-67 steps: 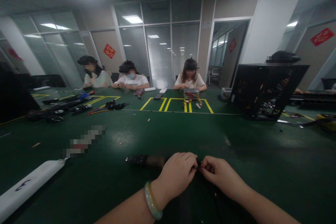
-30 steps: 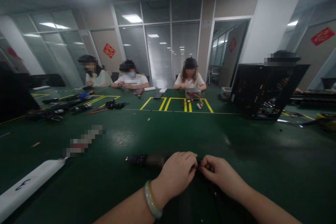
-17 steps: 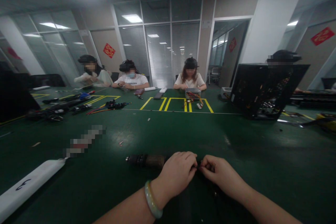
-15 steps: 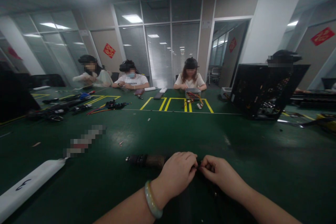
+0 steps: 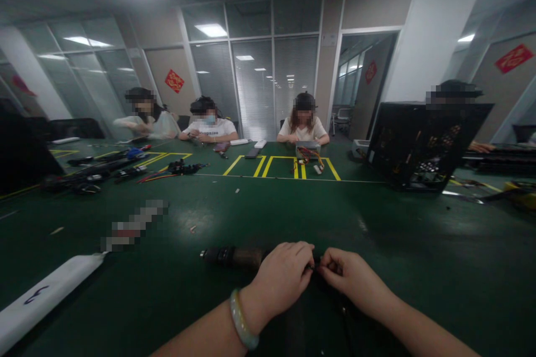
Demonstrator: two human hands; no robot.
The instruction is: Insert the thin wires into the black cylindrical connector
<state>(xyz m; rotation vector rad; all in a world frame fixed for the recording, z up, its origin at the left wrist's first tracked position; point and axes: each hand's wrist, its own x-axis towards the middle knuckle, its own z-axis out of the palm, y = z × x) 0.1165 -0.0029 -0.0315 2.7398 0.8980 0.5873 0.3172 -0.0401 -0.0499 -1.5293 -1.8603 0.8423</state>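
While pinching a small dark part (image 5: pixel 315 265) at the right end of the dark cylinder (image 5: pixel 234 256), left hand (image 5: pixel 281 279) and right hand (image 5: pixel 350 278) curled shut; fiddling evidently unfinished.

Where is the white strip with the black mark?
The white strip lies on the green table at the head view's lower left, well left of the left hand.

Left hand (image 5: pixel 282 279) and right hand (image 5: pixel 349 278) meet, fingers (image 5: pixel 307 259) pinching small dark part. Dark cylindrical tool (image 5: pixel 234 256) lies on green surface (image 5: pixel 293 212) under left hand. Jade bangle (image 5: pixel 242 321) on left wrist.
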